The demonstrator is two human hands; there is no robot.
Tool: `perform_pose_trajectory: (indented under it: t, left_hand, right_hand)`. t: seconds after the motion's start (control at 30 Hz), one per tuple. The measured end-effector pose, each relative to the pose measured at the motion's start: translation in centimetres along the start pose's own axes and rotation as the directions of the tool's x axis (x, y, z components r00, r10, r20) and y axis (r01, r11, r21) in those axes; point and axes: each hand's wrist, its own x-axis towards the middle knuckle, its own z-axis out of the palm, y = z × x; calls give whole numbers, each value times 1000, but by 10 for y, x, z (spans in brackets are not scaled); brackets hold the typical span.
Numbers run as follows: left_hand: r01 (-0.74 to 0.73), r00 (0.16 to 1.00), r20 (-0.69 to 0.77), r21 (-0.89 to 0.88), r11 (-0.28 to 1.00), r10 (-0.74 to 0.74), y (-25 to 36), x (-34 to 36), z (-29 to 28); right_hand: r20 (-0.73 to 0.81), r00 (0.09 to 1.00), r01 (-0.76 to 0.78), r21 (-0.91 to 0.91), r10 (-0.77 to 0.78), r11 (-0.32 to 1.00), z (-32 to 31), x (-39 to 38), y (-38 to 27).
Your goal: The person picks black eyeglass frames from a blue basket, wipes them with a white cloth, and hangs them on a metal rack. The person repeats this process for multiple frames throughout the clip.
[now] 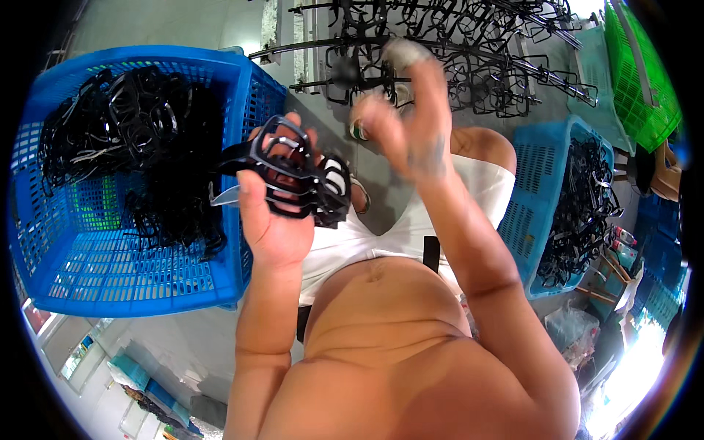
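My left hand is closed round a stack of black plastic eyeglass frames, held up in front of my lap beside a blue basket. Their rims and temples overlap, and some surfaces shine white. My right hand is raised in front of the rack, blurred by motion. Its thumb and fingers are apart, with pale coverings at the tips, and nothing shows between them. The rack's dark bars carry many black wire holders. A dark blurred shape lies left of the right hand; its kind cannot be made out.
The large blue basket at left holds a heap of black frames. At right, a lighter blue basket holds more black pieces. A green basket stands at the far right. A clear plastic bag lies at lower right.
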Motion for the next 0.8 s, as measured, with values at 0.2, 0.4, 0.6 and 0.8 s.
perform_pose_trajectory:
  t: [0.2,0.4,0.6,0.8]
  left_hand:
    - [114,980,149,121,986,-132,1,-7,6]
    - [104,943,249,404,909,-219,29,0,4]
    - [155,936,240,373,915,-257,15,14,10]
    - [155,965,116,472,868,-236,-54,66,16]
  right_hand:
    - [548,782,-559,407,297,723,-46,-59,-34]
    - [933,346,-859,359,102,-365,-120,-58,-68]
    - [348,870,-451,848,350,278,-118,-35,-39]
    - [156,688,-657,549,709,516,-55,7,72]
